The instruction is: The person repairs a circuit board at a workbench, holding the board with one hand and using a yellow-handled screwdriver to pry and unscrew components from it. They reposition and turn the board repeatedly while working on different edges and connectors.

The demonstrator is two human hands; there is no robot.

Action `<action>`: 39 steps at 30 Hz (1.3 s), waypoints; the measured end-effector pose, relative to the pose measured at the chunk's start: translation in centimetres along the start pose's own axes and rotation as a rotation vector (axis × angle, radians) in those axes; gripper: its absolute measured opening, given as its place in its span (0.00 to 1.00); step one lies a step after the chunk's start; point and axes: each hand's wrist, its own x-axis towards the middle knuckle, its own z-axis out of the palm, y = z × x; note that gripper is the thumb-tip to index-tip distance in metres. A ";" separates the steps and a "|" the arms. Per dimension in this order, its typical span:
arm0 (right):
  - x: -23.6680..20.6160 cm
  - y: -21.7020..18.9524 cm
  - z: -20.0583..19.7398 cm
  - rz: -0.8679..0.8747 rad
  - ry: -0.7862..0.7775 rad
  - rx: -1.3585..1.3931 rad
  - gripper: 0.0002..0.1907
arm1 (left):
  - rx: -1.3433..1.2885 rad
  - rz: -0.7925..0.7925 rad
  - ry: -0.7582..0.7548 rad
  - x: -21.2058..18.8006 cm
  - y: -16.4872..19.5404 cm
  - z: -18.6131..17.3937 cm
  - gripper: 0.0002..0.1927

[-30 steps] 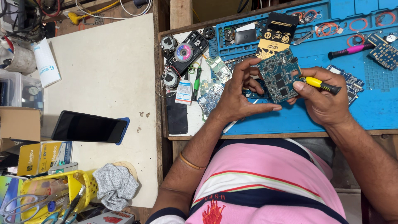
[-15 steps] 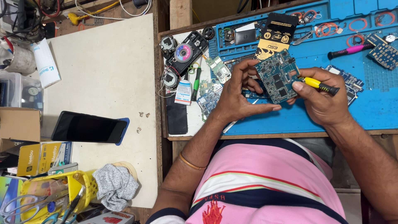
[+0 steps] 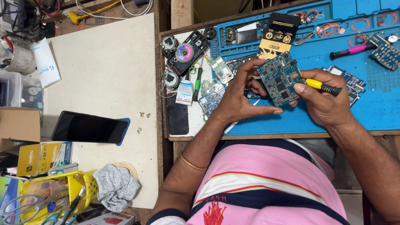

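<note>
Over the blue mat (image 3: 375,112), left hand (image 3: 238,96) grips circuit board (image 3: 278,78), right hand (image 3: 325,104) screwdriver (image 3: 323,86)

Over a blue repair mat (image 3: 375,108), my left hand (image 3: 239,98) grips a blue circuit board (image 3: 278,78) by its left edge, thumb beneath and fingers curled over the top. My right hand (image 3: 325,104) presses a yellow-and-black-handled screwdriver (image 3: 321,86) against the board's right edge. Another circuit board (image 3: 387,54) and a pink-handled tool (image 3: 352,51) lie at the mat's far right. To the left of my hands sit a small green screwdriver (image 3: 198,83) and loose phone parts. Further left, a dark phone (image 3: 89,128) lies face up on a pale board (image 3: 100,75), with a grey cloth (image 3: 116,187) nearer me.
</note>
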 end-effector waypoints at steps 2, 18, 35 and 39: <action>0.0 0.0 -0.1 -0.001 -0.003 -0.009 0.13 | 0.012 -0.001 0.004 0.0 -0.1 0.1 0.61; 0.1 0.0 -0.1 0.007 -0.005 -0.017 0.14 | 0.035 -0.016 0.027 -0.1 -0.2 0.2 0.62; 0.1 0.1 -0.1 0.002 -0.017 -0.019 0.13 | 0.008 0.016 0.023 -0.1 -0.1 0.1 0.60; 0.1 -0.1 0.0 0.010 -0.008 -0.004 0.13 | 0.058 -0.001 0.015 0.0 0.0 0.1 0.62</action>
